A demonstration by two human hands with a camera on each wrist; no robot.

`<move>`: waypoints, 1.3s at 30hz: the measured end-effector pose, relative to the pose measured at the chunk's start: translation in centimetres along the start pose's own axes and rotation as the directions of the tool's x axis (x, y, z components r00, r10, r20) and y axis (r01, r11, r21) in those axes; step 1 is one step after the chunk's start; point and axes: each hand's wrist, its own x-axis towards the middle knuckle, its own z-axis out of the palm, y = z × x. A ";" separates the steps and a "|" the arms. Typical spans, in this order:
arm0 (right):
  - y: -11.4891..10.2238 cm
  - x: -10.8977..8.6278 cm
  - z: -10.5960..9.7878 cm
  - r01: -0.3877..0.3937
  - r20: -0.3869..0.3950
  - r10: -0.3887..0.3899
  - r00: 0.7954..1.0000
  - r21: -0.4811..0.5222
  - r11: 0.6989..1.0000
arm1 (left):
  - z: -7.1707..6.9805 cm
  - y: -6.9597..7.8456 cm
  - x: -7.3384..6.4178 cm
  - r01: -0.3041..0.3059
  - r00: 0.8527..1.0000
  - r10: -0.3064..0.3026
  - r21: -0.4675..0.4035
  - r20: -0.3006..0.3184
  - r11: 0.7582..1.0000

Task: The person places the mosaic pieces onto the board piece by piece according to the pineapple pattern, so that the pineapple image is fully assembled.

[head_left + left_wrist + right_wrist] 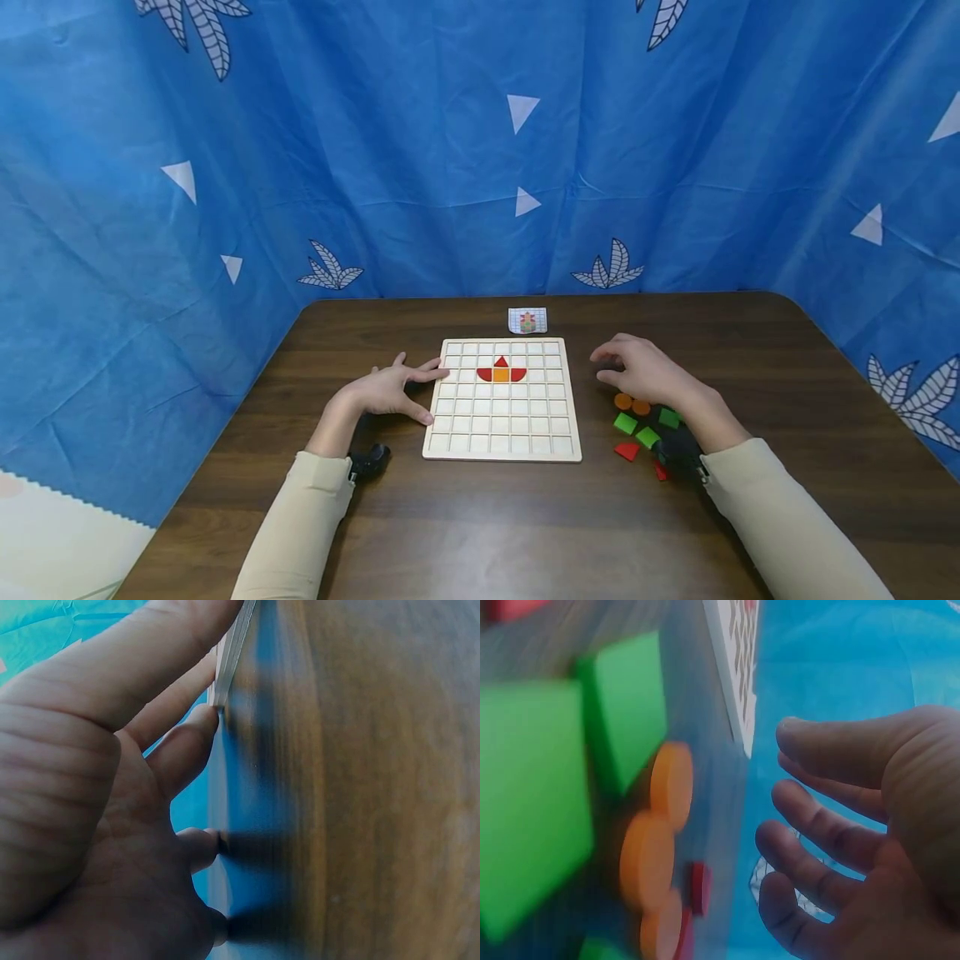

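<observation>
While a patterned blue curtain (450, 167) is hanging behind, a brown table (450, 533) is bearing a gridded board (500, 425); the left hand (386, 390), fingers spread, is touching the board's left edge; the right hand (647, 368), loosely curled, is holding nothing; a card (527, 321) is lying beyond, its printed figure too small to make out; loose pieces (625, 423) are lying near the right wrist, some partly hidden.
</observation>
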 end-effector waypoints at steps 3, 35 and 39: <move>0.8 -0.6 -0.4 -0.014 0.000 0.014 1.000 0.002 1.000 | -0.1 0.0 -0.1 0.003 1.000 -0.003 0.002 -0.002 1.000; 7.3 -3.2 -2.4 -0.140 0.054 0.139 0.989 0.011 0.990 | -0.1 -0.1 0.1 0.006 1.000 -0.006 0.006 0.003 1.000; 7.3 -2.9 -2.4 -0.171 0.075 0.169 0.983 0.026 0.985 | -0.1 0.0 0.1 0.005 1.000 -0.005 0.006 0.002 1.000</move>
